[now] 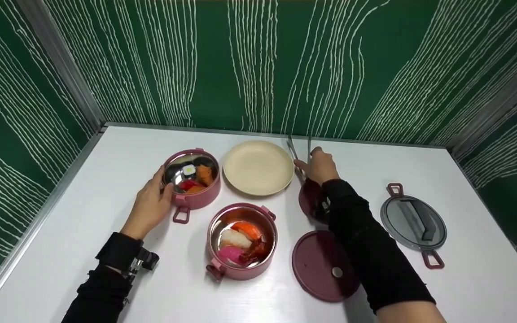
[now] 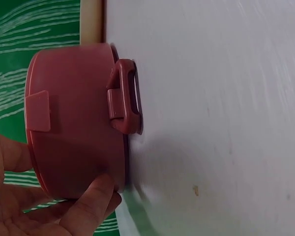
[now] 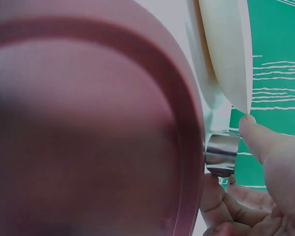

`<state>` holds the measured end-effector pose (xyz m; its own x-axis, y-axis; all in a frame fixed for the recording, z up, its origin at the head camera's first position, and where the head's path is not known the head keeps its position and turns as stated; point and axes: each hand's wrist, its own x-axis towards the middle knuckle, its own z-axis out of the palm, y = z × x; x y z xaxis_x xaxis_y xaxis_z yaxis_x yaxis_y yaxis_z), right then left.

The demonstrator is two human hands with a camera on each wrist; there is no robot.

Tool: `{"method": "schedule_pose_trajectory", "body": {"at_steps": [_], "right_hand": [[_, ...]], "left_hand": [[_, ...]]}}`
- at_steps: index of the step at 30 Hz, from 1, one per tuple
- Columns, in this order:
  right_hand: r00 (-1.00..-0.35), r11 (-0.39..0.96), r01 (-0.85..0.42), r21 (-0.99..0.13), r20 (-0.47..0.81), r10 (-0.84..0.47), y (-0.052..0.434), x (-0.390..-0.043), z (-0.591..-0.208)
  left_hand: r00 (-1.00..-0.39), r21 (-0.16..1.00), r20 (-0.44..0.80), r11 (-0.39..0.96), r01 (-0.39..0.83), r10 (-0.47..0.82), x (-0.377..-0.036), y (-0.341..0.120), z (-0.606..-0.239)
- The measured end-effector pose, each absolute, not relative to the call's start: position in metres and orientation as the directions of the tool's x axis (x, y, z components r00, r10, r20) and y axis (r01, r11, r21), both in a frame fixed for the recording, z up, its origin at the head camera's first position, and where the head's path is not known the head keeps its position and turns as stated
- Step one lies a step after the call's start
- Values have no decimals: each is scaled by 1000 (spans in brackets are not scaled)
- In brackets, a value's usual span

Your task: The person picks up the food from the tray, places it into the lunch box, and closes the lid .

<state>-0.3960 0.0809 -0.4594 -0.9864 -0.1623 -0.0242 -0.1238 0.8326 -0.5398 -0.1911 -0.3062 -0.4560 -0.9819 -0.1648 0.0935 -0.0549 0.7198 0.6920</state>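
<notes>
My left hand [image 1: 153,202] grips the left side of a pink lunch pot [image 1: 200,197], thumb at the rim and fingers against the outer wall [image 2: 73,147]. Toy food, including a sushi roll [image 1: 189,170] and an orange piece [image 1: 204,175], lies in its steel inside. At the far right of the plate [image 1: 258,168], my right hand [image 1: 322,167] is around metal tongs [image 3: 221,155] whose arms spread toward the wall. Its thumb stands apart from the metal, while the other fingers are close below it. My wrist partly hides a dark pink round piece [image 1: 308,202].
A second pink pot [image 1: 243,272] with toy sushi stands at front centre. Right of it lies a dark pink lid [image 1: 319,273], partly under my right forearm. A grey clear lid [image 1: 404,224] with pink clips is at far right. A green wall [image 1: 213,67] bounds the table's back.
</notes>
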Motion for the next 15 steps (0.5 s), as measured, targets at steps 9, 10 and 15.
{"method": "schedule_pose_trajectory", "body": {"at_steps": [9,10,15], "right_hand": [[-990,831,-107,-546,-22,-142,79,-395,-460],[-989,833,-106,-543,-27,-144,78,-395,-459],[-988,833,-98,-545,-49,-149,78,-395,-458]], "left_hand": [[-982,690,88,721,-58,-164,-193,-304,-456],[-982,690,88,721,-58,-164,-193,-304,-456],[-982,689,87,722,-61,-166,-191,-306,-455]]}}
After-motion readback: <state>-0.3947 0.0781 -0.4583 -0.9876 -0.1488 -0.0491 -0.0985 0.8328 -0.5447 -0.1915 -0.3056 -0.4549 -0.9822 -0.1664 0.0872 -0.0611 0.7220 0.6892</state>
